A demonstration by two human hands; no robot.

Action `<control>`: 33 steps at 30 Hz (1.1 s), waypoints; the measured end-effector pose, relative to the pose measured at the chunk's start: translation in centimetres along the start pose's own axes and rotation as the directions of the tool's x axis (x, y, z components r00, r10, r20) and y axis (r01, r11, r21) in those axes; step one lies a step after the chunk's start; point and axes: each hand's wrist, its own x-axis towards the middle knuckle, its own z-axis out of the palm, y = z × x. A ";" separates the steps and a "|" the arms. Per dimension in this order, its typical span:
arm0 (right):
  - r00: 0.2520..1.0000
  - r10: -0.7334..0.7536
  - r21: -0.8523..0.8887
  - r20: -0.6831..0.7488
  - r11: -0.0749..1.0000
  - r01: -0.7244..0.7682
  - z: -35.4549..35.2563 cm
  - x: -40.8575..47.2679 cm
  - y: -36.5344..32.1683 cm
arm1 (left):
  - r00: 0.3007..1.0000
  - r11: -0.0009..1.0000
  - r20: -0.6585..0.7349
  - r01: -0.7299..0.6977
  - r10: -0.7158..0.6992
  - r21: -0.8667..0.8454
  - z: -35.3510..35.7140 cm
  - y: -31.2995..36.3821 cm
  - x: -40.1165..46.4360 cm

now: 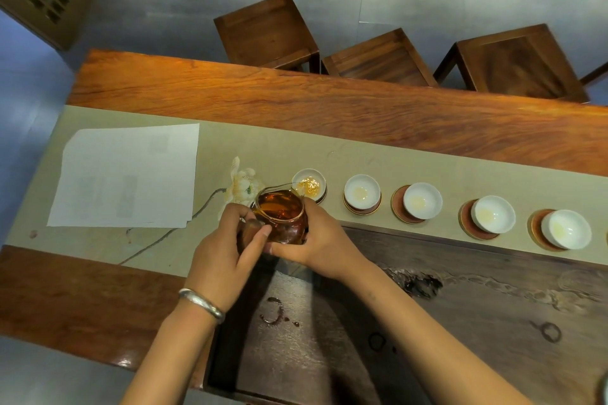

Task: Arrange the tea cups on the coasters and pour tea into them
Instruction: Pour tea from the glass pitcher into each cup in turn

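Glass pitcher point(280, 214) of amber tea tipped, spout over leftmost cup point(308, 185).
Left hand point(227, 250) and right hand point(316, 240) both grasp pitcher; five white cups in a row on table runner point(263, 148), tea in each.

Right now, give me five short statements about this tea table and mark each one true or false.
1. Both hands, left hand and right hand, hold the clear glass pitcher of amber tea. True.
2. Five white porcelain cups stand in a row on the beige table runner. True.
3. The pitcher's spout points at the rightmost cup. False: it tips over the leftmost cup.
4. The white paper sheets lie right of the cups. False: they lie to the left.
5. Every cup is empty. False: each holds a little tea, and the leftmost holds the most.
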 end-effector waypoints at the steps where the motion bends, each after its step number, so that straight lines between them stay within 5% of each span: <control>1: 1.000 0.004 -0.011 0.000 1.000 -0.004 0.0 0.0 -0.1 | 1.000 1.000 0.001 -0.001 0.001 0.005 0.0 0.0 0.0; 33: 0.998 0.069 0.048 -0.008 0.996 -0.069 -0.2 -0.2 -0.6 | 1.000 0.999 0.009 0.007 -0.008 0.050 -0.4 0.6 0.3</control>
